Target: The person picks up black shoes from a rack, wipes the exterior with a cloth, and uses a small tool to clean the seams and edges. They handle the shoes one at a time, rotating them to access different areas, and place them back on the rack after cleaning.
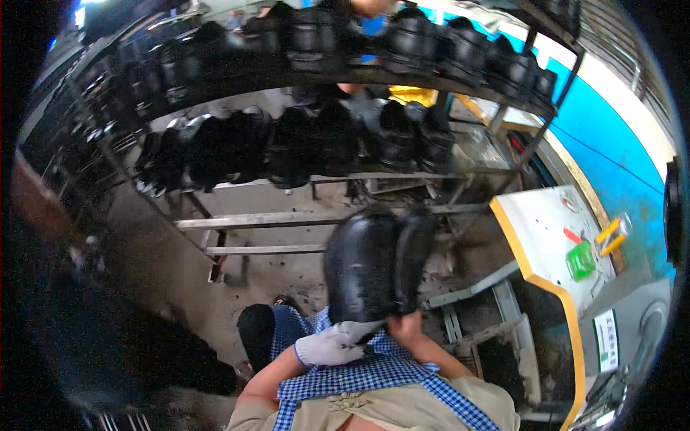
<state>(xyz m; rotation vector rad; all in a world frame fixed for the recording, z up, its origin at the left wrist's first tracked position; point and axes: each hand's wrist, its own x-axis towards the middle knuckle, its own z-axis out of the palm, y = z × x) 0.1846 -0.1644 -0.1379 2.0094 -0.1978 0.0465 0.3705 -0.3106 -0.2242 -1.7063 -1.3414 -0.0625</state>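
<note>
Two black leather shoes stand toe-up, side by side, in front of my body: a left shoe [359, 266] and a right shoe [414, 255], which shows more edge-on. My left hand [333, 345], in a white knit glove, is closed around the lower end of the left shoe. Bare, my right hand [407, 331] grips the lower end of the right shoe. The fingertips of both hands are partly hidden by the shoes. A blue checked apron [359, 381] lies across my lap beneath them.
Ahead stands a metal rack with black shoes on its upper shelf [323, 77] and lower shelf [467, 174]. To the right, a white table [539, 215] with a yellow edge bears a green container [581, 261]. A grey machine [640, 305] adjoins it. Someone's dark clothing [122, 337] fills the left.
</note>
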